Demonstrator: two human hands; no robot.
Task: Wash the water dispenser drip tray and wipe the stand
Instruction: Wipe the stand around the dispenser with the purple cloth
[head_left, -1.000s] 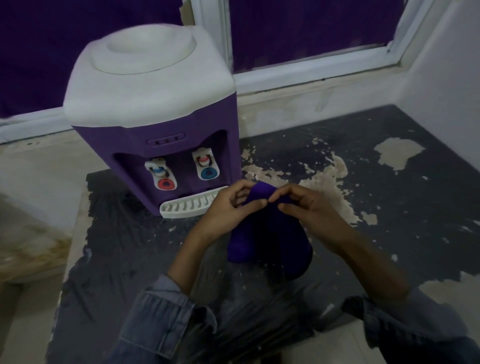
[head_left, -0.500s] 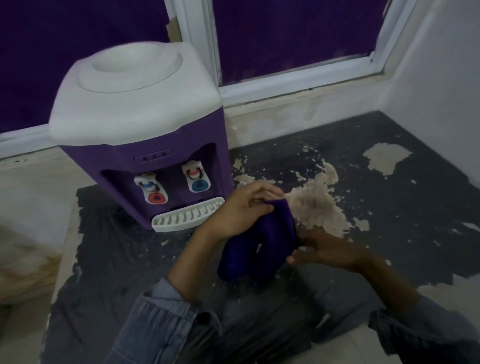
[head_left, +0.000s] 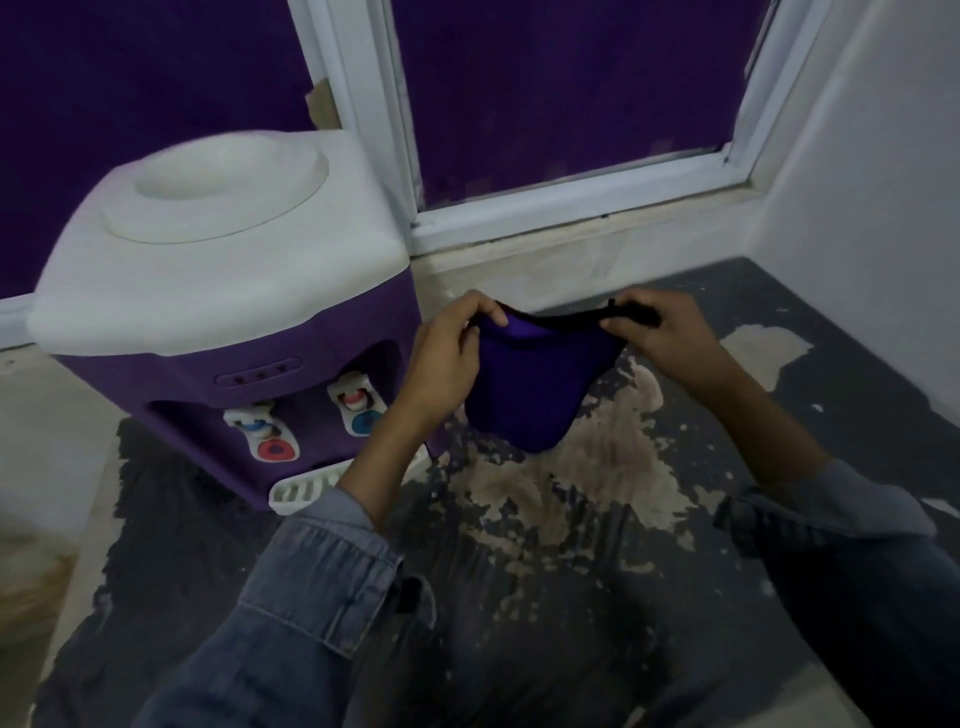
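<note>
A purple and white water dispenser (head_left: 218, 291) stands at the left on a dark stand top (head_left: 545, 597) with peeling paint. Its white slotted drip tray (head_left: 306, 488) sits at the base under the two taps, partly hidden by my left forearm. I hold a purple cloth (head_left: 530, 384) stretched in the air to the right of the dispenser. My left hand (head_left: 447, 358) pinches its left top corner and my right hand (head_left: 654, 332) pinches its right top corner. The cloth hangs down between them.
A white window frame (head_left: 571, 197) with dark purple panes runs behind the stand. A white wall (head_left: 883, 208) closes the right side. Pale patches of bare surface (head_left: 571, 483) show where the dark coating has flaked. A beige ledge (head_left: 41, 441) lies at the left.
The cloth was bunched low between my hands; now both hands have risen and moved apart, spreading it out by its top corners. The view has tilted upward.
</note>
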